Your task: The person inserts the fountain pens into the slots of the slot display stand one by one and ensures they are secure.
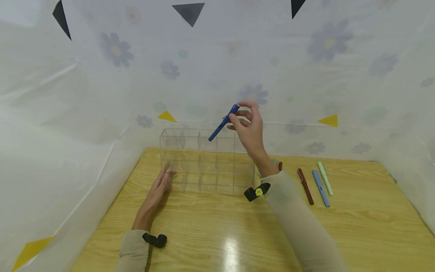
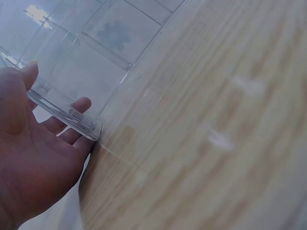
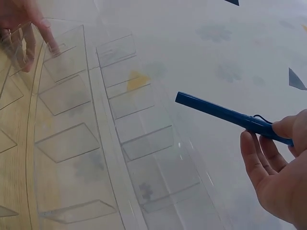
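White sheeting point(image 1: 217, 49) printed with pale flowers and triangles fills the far side of my head feed and runs down both sides of the scene. Below it I have the wood-grain table point(image 1: 204, 230), with a patch of glare at its near edge. The clear rack point(image 1: 208, 162) stands toward the table's far left, its thin dividers making rows of compartments one above another. I see two arms in beige sleeves point(image 1: 299, 223) coming in from the near side, each with a black wrist camera point(image 1: 154, 240). At the rack's left end I make out the left hand point(image 1: 159, 187) gripping the side panel, and the left-wrist feed shows me the thumb on one side of the plastic and fingers on the other. The right hand point(image 1: 250, 130) is raised above the rack, holding the blue pen point(image 1: 223, 122) in a narrow pinch between thumb and fingers. I read that pen as tilted, clip end high and to the right, other end low and to the left, in the air and apart from the rack. Right of the rack, the dark red pen point(image 1: 306, 186), light blue pen point(image 1: 321, 188) and pale green pen point(image 1: 325, 178) lie side by side on the table.
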`<state>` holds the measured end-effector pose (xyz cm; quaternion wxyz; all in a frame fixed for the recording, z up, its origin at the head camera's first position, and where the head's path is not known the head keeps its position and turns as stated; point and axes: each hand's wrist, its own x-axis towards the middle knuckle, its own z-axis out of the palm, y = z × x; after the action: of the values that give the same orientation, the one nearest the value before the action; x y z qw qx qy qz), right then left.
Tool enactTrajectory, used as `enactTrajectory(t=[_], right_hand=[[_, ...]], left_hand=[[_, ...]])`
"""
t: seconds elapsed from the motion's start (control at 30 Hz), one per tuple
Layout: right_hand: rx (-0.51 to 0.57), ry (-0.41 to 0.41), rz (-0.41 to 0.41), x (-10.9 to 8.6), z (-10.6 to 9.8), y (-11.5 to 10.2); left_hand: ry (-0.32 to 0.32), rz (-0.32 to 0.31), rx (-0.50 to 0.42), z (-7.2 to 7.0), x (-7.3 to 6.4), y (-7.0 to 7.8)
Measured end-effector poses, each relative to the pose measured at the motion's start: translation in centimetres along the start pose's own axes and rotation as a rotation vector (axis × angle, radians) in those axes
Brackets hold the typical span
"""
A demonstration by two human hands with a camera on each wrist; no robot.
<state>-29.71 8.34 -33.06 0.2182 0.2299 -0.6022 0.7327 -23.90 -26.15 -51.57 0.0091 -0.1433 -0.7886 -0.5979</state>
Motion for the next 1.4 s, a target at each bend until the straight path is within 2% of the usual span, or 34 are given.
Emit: enactTrajectory(t=[0.27, 0.6, 0.83, 1.4], right_hand=[[-0.016, 0.008, 0.022, 1.4, 2.8, 0.5], [-0.04, 0.002, 0.067, 2.0, 5.3, 2.7], [-0.08, -0.036, 0.102, 1.9, 5.9, 3.6], [-0.2, -0.173, 0.242, 1.8, 5.6, 3.6]], left_hand=[[0.02, 0.002, 0.002, -0.3, -0.3, 0.0], [0.03, -0.001, -0.04, 0.0, -0.6, 0.3], [0.02, -0.015, -0.057, 0.1, -0.6, 0.2], [0.026, -0.024, -0.048, 0.7, -0.3, 0.4]])
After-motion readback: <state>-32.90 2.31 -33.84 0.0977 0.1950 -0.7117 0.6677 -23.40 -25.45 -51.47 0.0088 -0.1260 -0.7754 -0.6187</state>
